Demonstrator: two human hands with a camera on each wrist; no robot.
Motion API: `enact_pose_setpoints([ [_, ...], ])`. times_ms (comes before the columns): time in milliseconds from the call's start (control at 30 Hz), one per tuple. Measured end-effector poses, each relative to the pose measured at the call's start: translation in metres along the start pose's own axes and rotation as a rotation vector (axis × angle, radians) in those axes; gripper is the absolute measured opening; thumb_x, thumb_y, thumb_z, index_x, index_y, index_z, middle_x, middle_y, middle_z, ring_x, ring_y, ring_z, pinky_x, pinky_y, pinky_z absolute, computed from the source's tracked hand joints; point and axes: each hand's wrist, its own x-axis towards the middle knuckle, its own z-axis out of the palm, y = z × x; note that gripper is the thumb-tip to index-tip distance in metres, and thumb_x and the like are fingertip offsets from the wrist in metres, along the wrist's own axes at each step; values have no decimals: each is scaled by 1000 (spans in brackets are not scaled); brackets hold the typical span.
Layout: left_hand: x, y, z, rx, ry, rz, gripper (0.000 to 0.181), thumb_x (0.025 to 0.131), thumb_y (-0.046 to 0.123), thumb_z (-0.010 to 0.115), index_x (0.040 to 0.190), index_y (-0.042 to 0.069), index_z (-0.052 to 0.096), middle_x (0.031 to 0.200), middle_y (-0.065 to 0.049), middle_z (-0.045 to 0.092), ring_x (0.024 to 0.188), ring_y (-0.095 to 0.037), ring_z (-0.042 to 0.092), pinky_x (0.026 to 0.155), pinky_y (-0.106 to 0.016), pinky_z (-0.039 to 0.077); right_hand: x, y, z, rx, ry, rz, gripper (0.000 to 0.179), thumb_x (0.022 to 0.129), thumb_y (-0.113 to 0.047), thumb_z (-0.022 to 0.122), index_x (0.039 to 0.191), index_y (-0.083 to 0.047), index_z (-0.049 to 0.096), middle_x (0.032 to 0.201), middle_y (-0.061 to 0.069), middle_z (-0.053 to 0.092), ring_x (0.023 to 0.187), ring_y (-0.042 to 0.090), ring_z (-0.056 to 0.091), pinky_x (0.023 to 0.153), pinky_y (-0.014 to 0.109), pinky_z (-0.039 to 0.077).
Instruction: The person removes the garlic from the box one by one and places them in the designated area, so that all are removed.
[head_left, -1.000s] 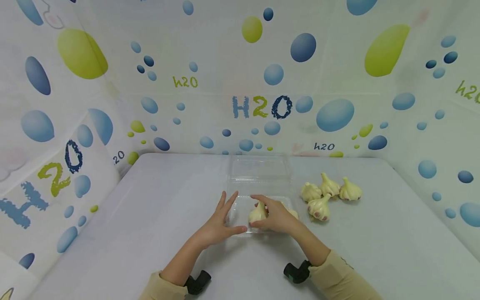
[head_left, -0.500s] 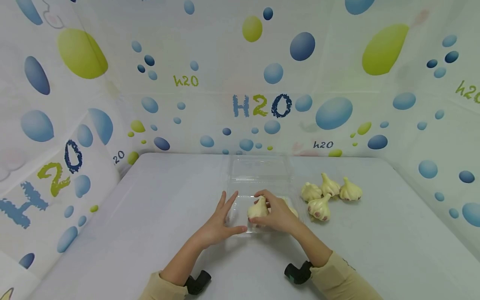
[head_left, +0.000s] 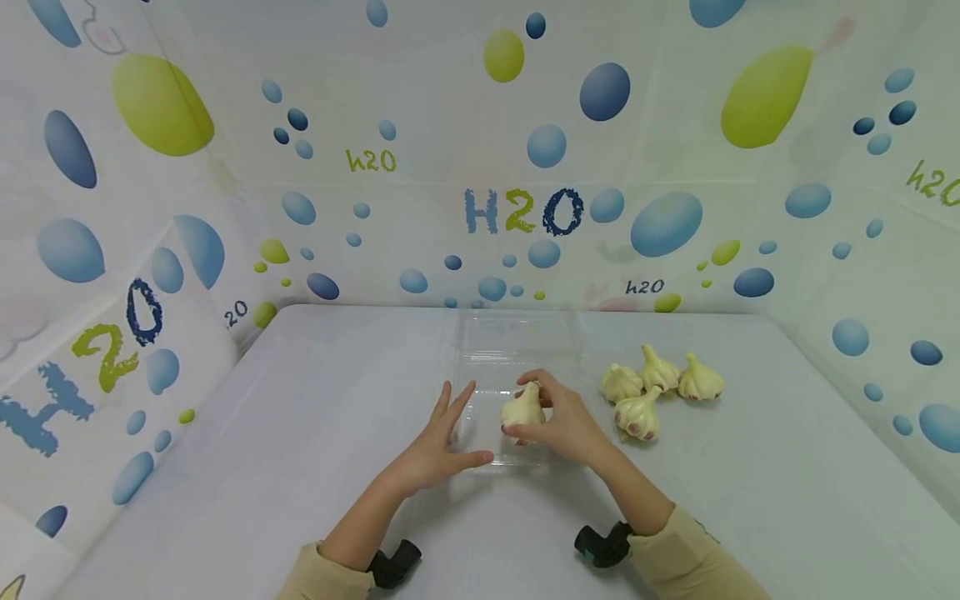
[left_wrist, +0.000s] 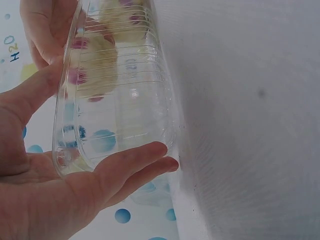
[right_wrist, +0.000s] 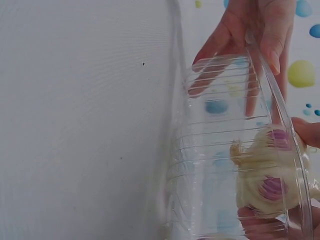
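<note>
My right hand (head_left: 568, 423) grips a pale garlic bulb (head_left: 521, 410) with purple patches, its stalk pointing up, over the clear plastic clamshell box (head_left: 478, 429). Seen through the box wall in the right wrist view, the garlic bulb (right_wrist: 267, 172) shows between the thumb and fingers. With fingers spread and straight, my left hand (head_left: 433, 457) rests on the left end of the box; the left wrist view has its fingers (left_wrist: 132, 162) along the outer wall. Another bulb (left_wrist: 127, 22) shows through the plastic farther along; in the head view the right hand hides it.
The box's clear lid (head_left: 517, 337) lies folded back toward the rear wall. Several more garlic bulbs (head_left: 637, 414) sit in a cluster on the white table (head_left: 315, 400), right of the box. Black wrist devices (head_left: 603, 546) hang by both sleeves.
The right hand has raised the garlic bulb a little and shifted it slightly right, tilting it on the way. The left hand has stayed at the box.
</note>
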Motion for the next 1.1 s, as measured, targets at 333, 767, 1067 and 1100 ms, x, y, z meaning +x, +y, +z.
enact_pose_setpoints([
  [333, 0, 0, 0, -4, -4, 1, 92, 77, 26, 75, 147, 27, 16, 151, -14, -11, 135, -43, 2, 95, -65, 24, -2, 3, -12, 37, 0, -3, 62, 69, -27, 81, 121, -22, 49, 110, 3, 62, 95, 19, 59, 75, 37, 48],
  [767, 0, 0, 1, 3, 3, 9, 94, 75, 26, 76, 148, 26, 16, 151, -16, -9, 134, -44, 6, 94, -63, 27, -8, 10, -33, 59, 60, 11, 60, 69, -31, 80, 121, -23, 50, 116, 4, 59, 99, 23, 57, 72, 32, 49],
  [1067, 0, 0, 1, -10, 5, 10, 94, 75, 24, 76, 147, 27, 16, 151, -15, -10, 135, -43, 6, 95, -63, 27, -12, 12, -46, 89, 93, 1, 60, 70, -30, 80, 122, -23, 50, 115, 5, 59, 101, 25, 57, 68, 32, 51],
  [1100, 0, 0, 1, -10, 4, 6, 94, 75, 24, 76, 147, 27, 16, 152, -14, -10, 135, -43, 6, 95, -62, 27, -12, 12, -48, 81, 101, 6, 61, 69, -31, 80, 122, -23, 51, 114, 5, 60, 102, 25, 57, 68, 32, 51],
])
